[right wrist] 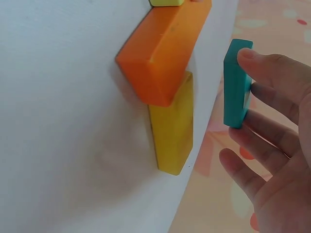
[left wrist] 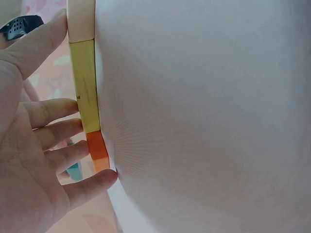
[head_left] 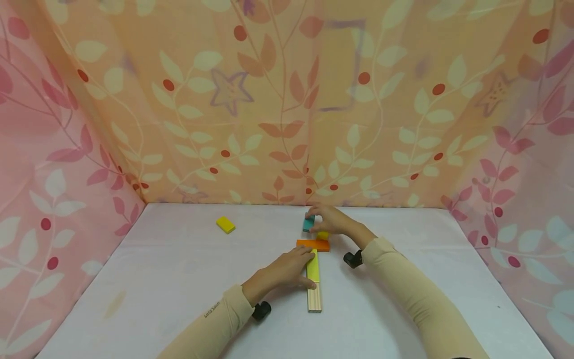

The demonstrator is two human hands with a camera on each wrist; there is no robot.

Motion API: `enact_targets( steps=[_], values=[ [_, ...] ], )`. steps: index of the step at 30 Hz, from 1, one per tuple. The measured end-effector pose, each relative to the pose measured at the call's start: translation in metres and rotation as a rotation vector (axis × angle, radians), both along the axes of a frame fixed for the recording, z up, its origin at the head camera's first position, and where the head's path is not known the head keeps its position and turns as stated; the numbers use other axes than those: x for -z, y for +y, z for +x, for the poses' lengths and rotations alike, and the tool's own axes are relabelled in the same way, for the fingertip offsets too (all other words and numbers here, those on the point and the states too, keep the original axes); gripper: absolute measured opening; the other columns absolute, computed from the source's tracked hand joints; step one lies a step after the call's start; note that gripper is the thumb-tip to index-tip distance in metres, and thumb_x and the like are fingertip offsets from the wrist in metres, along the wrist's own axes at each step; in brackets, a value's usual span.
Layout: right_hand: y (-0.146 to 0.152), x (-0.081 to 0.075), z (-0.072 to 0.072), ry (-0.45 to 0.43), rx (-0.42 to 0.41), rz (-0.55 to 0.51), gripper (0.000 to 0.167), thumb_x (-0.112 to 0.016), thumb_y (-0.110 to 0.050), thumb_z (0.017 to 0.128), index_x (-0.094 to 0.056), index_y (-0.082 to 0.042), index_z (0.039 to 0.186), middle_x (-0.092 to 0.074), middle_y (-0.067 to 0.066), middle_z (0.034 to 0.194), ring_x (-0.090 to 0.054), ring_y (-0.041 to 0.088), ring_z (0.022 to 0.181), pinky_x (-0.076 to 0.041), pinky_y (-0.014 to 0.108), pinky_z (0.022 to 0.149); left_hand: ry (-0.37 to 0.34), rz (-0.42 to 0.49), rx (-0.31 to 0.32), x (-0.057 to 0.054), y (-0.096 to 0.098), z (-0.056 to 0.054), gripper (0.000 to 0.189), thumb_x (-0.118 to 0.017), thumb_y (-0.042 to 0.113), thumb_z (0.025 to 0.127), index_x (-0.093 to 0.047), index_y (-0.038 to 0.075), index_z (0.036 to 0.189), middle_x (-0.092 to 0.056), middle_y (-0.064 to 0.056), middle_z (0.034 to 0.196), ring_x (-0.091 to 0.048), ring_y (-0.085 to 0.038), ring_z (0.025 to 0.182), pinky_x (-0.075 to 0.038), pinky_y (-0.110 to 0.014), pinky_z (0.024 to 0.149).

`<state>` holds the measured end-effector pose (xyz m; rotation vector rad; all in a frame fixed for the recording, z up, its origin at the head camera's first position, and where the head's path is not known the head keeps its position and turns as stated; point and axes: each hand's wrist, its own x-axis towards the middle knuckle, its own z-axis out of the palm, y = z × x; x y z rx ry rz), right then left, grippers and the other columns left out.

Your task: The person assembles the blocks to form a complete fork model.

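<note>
A plain wooden block (head_left: 315, 300), a light yellow block (head_left: 314, 271) and an orange block (head_left: 318, 245) lie end to end in a line, the orange one crosswise at the far end. My left hand (head_left: 284, 269) rests along the line, its fairly straight fingertips touching the light yellow and orange blocks. The thumb is at the plain block. Beyond the orange block sits a darker yellow block (right wrist: 171, 138), partly covered by my right hand (head_left: 334, 220) in the head view. That hand pinches a teal block (right wrist: 236, 87) between thumb and fingers, held off the table.
Another yellow block (head_left: 225, 225) lies by itself at the back left of the white-covered table (head_left: 179, 279). Patterned cloth (head_left: 287, 99) encloses the back and both sides. A black wrist camera (head_left: 262, 311) sits at the left wrist, another (head_left: 353, 259) at the right.
</note>
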<state>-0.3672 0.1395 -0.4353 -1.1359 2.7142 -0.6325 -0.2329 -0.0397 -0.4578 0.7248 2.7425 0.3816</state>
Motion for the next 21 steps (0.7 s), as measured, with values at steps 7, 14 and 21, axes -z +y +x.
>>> enact_targets(
  steps=[7,14,21],
  values=[
    [0.0027,0.0030,0.0055,-0.051,0.051,0.002,0.041,-0.077,-0.025,0.084,-0.068,-0.009,0.120,-0.061,0.011,0.130,-0.056,0.030,0.120,-0.044,0.049,0.108,-0.021,0.015,-0.006,0.0003,0.0004,-0.0010,0.084,-0.073,0.056,0.079,-0.046,0.013,0.145,-0.040,-0.004,0.155,-0.035,-0.023,0.144,-0.038,-0.051,0.112],
    [0.0035,0.0055,0.0072,-0.078,0.049,0.014,0.040,-0.076,-0.025,0.085,-0.068,-0.010,0.121,-0.059,0.011,0.133,-0.055,0.030,0.121,-0.044,0.048,0.108,-0.011,0.015,0.005,0.0010,-0.0006,-0.0009,0.083,-0.072,0.056,0.080,-0.046,0.012,0.145,-0.041,-0.004,0.154,-0.035,-0.022,0.144,-0.040,-0.050,0.111],
    [0.0031,0.0079,0.0082,-0.089,0.049,0.022,0.039,-0.076,-0.024,0.085,-0.068,-0.010,0.121,-0.059,0.012,0.134,-0.055,0.030,0.121,-0.043,0.048,0.108,-0.010,0.013,0.003,0.0010,-0.0007,-0.0008,0.082,-0.072,0.056,0.080,-0.046,0.013,0.145,-0.040,-0.004,0.155,-0.034,-0.022,0.144,-0.040,-0.049,0.111]
  ],
)
